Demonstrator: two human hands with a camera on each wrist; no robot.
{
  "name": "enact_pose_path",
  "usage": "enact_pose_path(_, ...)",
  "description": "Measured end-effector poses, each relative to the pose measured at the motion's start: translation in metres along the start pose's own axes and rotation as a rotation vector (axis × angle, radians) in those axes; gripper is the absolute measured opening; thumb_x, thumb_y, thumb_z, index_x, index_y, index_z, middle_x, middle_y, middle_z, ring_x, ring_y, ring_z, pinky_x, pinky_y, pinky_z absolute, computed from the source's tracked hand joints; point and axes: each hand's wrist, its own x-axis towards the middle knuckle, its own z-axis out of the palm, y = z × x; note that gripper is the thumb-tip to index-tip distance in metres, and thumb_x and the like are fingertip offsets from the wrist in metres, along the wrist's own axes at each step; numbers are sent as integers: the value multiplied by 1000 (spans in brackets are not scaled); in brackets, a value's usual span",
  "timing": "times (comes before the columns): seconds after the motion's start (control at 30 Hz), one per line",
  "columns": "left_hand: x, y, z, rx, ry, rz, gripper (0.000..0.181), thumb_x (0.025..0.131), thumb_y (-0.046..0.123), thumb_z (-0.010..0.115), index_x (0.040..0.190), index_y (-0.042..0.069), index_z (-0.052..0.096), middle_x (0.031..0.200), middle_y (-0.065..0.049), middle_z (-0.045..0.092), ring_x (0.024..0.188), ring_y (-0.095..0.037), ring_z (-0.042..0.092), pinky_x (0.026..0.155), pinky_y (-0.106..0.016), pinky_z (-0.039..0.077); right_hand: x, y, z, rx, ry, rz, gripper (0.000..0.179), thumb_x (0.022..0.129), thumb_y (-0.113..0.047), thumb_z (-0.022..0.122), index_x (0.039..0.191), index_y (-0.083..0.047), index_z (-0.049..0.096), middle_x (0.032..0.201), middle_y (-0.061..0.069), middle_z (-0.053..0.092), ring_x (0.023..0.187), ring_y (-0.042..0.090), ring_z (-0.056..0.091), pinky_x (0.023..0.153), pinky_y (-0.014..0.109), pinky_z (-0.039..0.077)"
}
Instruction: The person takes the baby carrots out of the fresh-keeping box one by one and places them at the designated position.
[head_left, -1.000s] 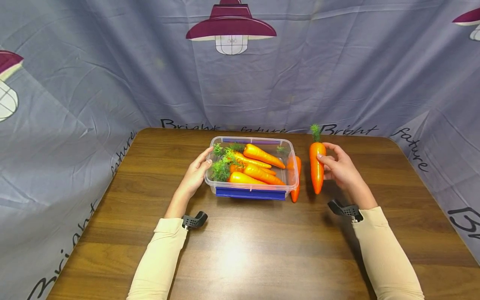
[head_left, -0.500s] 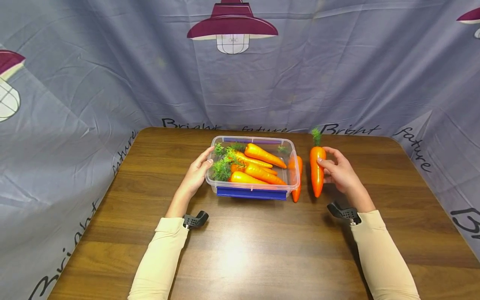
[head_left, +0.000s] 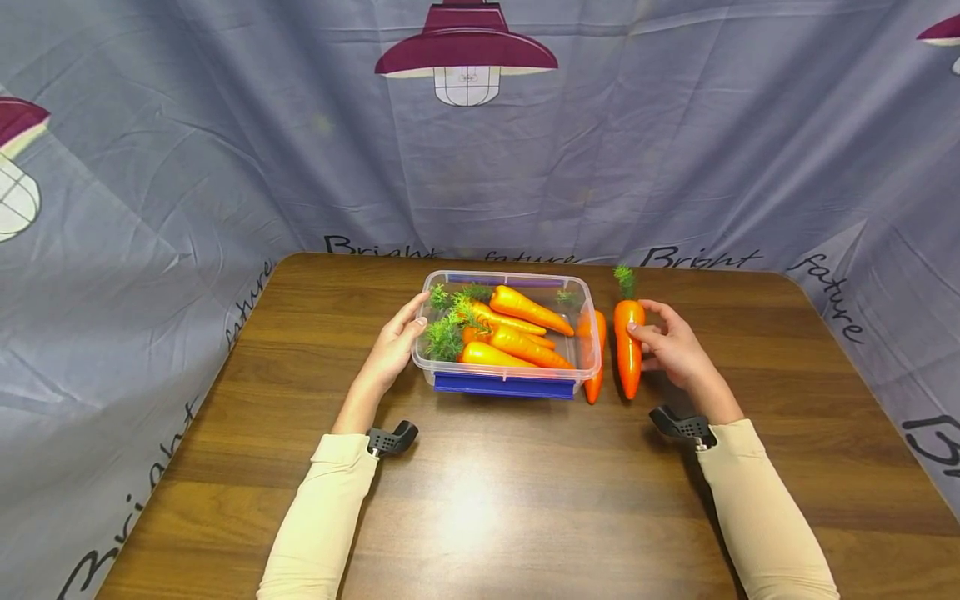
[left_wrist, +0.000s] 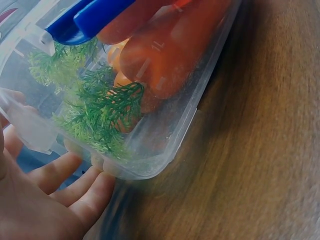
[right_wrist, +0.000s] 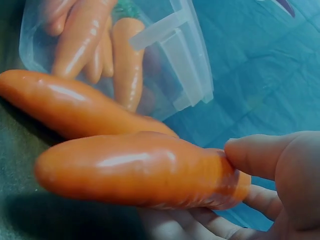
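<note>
In the head view my left hand [head_left: 393, 337] rests at the left end of a clear plastic box [head_left: 504, 376], which holds several orange carrots [head_left: 525, 310] with feathery green tops. The left wrist view shows fairly straight fingers [left_wrist: 92, 197] touching the box's end wall. My right hand [head_left: 677, 348] holds another carrot [head_left: 628, 350] near its thick end, thumb [right_wrist: 260, 155] on one side and fingers underneath. Its green top points away and its tip points toward me. Beside it, a loose carrot [head_left: 594, 383] lies against the box's right end, partly seen through the wall.
A blue clip flap [head_left: 502, 386] hangs on the box's near side. Everything stands on a brown wooden table [head_left: 480, 492]. Grey printed cloth [head_left: 525, 183] hangs behind the table's far edge.
My right hand has moved slightly toward me and to the left with its carrot, closer to the loose one. My left hand and the box stay in place.
</note>
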Motion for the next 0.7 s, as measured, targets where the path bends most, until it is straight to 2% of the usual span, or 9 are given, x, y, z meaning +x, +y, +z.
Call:
enact_pose_path(0.13, 0, -1, 0, 4, 6, 1, 51, 109, 17, 42, 159, 12, 36, 169, -12, 26, 158, -34, 21, 130, -52, 19, 0, 2, 1, -18, -20, 17, 67, 103, -19, 57, 157, -5, 19, 94, -10, 59, 71, 5, 61, 60, 30, 63)
enact_pose_path(0.4, 0, -1, 1, 13, -6, 3, 51, 109, 17, 41, 159, 12, 35, 170, -11, 26, 158, -33, 19, 130, -51, 19, 0, 6, 3, -59, -46, 42, 69, 104, -18, 56, 159, -3, 18, 116, 12, 57, 75, 6, 65, 63, 32, 63)
enact_pose_path(0.7, 0, -1, 0, 11, 3, 6, 51, 109, 16, 41, 159, 12, 35, 169, -11, 27, 158, -33, 18, 130, -51, 18, 0, 8, 3, -27, -46, 48, 69, 103, -19, 57, 157, -1, 19, 97, -8, 61, 73, 6, 70, 61, 31, 63)
